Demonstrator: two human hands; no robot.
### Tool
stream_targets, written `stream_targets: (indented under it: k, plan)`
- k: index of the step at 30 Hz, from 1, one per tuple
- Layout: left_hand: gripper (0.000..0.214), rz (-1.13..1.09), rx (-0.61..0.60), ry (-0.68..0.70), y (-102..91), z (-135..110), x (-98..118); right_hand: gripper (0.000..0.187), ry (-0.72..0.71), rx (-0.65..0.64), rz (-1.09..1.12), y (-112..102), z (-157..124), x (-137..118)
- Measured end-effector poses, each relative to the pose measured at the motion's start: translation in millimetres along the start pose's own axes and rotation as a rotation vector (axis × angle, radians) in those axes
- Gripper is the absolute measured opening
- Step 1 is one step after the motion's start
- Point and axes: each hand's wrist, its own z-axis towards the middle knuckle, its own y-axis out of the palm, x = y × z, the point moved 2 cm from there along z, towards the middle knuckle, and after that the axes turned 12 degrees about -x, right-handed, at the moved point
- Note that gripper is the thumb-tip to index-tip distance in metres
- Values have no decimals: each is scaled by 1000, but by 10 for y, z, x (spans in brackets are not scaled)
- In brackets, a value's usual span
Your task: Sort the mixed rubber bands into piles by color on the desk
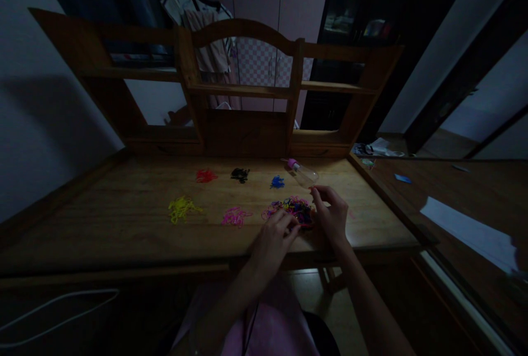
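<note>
1. Head view: on a wooden desk [136, 235], a mixed pile [293, 206] of small, thin bands in pink, black, yellow, blue and other colours lies right of the middle, towards the front edge.
2. The left hand [274, 237] reaches over the front edge to the near left side of this pile, its thumb and forefinger close together at the bands; whether they grip one cannot be told.
3. The right hand [332, 213] is at the pile's right side, thumb and forefinger drawn together at the tips; anything between them is too small to make out.
4. Nearer the back edge, from left to right, sit a red heap [205, 175], a black heap [240, 174] and a smaller blue heap [277, 182].
5. Nearer the front edge, a yellow heap [181, 209] lies furthest towards the left end, with a pink heap [236, 216] between it and the mixed pile.
6. A clear bottle [306, 174] with a purple cap [292, 163] lies beyond the right hand, cap towards the back edge, where a wooden shelf unit [243, 91] rises.
7. Past the desk's right edge, white paper [470, 232] lies on a brown surface [449, 191].
</note>
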Motion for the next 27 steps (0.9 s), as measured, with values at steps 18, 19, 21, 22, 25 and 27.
stream_targets:
  k: [18,19,21,22,25,27]
  plan:
    - [16,247,501,-210,-1621,-142,-823,25,-29,-42,-38,1,-2,-12]
    - [15,317,542,-262,-1833,-121,-979,26,-29,-42,-43,-1,-5,-7]
    - [13,410,505,-379,-2167,-48,-1278,27,-25,-35,-49,-8,-4,-5]
    - [12,416,438,-401,-2275,-6,-1402,28,-26,-31,-48,-7,7,-15]
    - [8,416,378,-407,-2423,64,-1606,30,-57,-47,-26,65,114,-151]
    - [9,415,373,-396,-2420,59,-1620,31,-100,-132,-50,230,257,-354]
